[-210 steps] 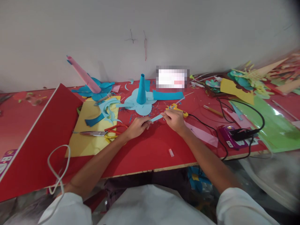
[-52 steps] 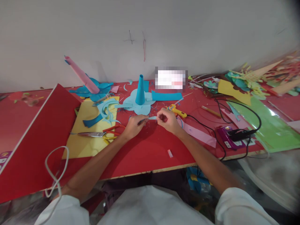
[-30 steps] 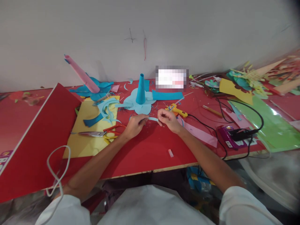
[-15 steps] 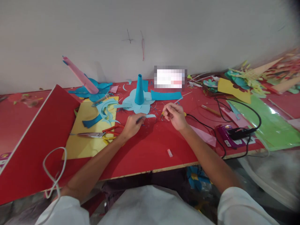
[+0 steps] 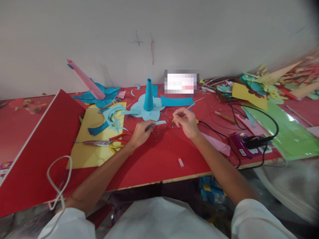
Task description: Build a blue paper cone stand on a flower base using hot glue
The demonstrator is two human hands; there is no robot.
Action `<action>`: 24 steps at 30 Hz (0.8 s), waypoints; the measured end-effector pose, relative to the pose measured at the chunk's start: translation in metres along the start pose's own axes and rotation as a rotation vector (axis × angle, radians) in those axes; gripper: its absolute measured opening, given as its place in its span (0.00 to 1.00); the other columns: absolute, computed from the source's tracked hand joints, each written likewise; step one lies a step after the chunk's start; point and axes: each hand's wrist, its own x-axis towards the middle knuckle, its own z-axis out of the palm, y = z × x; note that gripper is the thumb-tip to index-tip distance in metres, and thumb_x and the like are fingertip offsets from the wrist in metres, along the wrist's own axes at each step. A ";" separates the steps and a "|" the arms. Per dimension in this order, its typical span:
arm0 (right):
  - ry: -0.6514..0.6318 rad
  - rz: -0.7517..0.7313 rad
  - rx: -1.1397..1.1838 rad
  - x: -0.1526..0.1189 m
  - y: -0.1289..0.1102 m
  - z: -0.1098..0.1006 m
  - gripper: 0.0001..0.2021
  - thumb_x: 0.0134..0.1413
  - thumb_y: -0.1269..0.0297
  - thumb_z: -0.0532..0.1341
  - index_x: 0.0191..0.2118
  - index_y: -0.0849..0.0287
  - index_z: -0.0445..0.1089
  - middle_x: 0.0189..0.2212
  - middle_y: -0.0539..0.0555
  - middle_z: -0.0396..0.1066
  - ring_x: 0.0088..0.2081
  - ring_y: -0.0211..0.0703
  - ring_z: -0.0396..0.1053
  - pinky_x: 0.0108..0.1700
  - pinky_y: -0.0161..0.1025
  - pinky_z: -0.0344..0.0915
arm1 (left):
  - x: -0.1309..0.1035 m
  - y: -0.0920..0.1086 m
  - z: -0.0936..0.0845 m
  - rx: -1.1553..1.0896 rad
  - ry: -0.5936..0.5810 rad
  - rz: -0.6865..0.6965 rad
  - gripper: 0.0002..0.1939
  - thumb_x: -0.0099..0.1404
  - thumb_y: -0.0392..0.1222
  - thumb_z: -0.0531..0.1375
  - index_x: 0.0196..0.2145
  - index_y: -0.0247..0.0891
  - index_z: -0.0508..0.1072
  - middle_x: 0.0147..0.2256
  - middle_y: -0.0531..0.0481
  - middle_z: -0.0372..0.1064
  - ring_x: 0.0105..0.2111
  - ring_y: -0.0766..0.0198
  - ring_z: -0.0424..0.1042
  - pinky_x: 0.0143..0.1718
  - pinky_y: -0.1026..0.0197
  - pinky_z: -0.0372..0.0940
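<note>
My left hand (image 5: 143, 132) is closed around a small dark object, with a light blue paper strip (image 5: 160, 122) at its fingertips. To the right, my right hand (image 5: 184, 122) has its fingers curled together above the table; what they pinch, if anything, is too small to make out. Just beyond my hands a blue paper cone (image 5: 149, 98) stands upright on a light blue flower-shaped paper (image 5: 137, 102). A darker blue strip (image 5: 176, 101) lies behind my right hand.
Scissors (image 5: 97, 143) lie on yellow paper (image 5: 87, 156) at left, beside a raised red board (image 5: 42, 142). A pink cone (image 5: 87, 81) leans behind. At right are a purple power strip (image 5: 240, 143), black cables and green sheets (image 5: 281, 132). A small eraser-like piece (image 5: 180, 162) lies near the front edge.
The fingers of my right hand have shifted slightly. My left hand stays in nearly the same place with the dark object.
</note>
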 end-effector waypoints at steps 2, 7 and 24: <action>0.014 -0.028 -0.032 0.000 0.000 0.000 0.15 0.59 0.48 0.70 0.39 0.51 0.71 0.26 0.46 0.67 0.22 0.34 0.60 0.24 0.36 0.61 | 0.000 0.001 0.000 0.002 -0.005 -0.005 0.12 0.71 0.41 0.57 0.43 0.37 0.80 0.31 0.49 0.78 0.29 0.63 0.74 0.36 0.62 0.67; -0.028 -0.113 -0.261 -0.003 -0.005 0.002 0.14 0.65 0.46 0.64 0.46 0.51 0.73 0.34 0.50 0.71 0.31 0.39 0.68 0.32 0.38 0.66 | 0.000 0.004 -0.001 -0.005 -0.009 -0.012 0.13 0.72 0.43 0.56 0.42 0.37 0.79 0.28 0.51 0.76 0.28 0.64 0.72 0.34 0.63 0.65; -0.315 -0.306 -0.614 -0.006 0.005 0.008 0.11 0.70 0.56 0.61 0.38 0.55 0.74 0.34 0.54 0.77 0.37 0.45 0.73 0.41 0.41 0.65 | -0.003 0.008 0.001 0.017 -0.177 0.094 0.13 0.75 0.43 0.55 0.36 0.37 0.75 0.27 0.53 0.72 0.28 0.66 0.69 0.34 0.65 0.61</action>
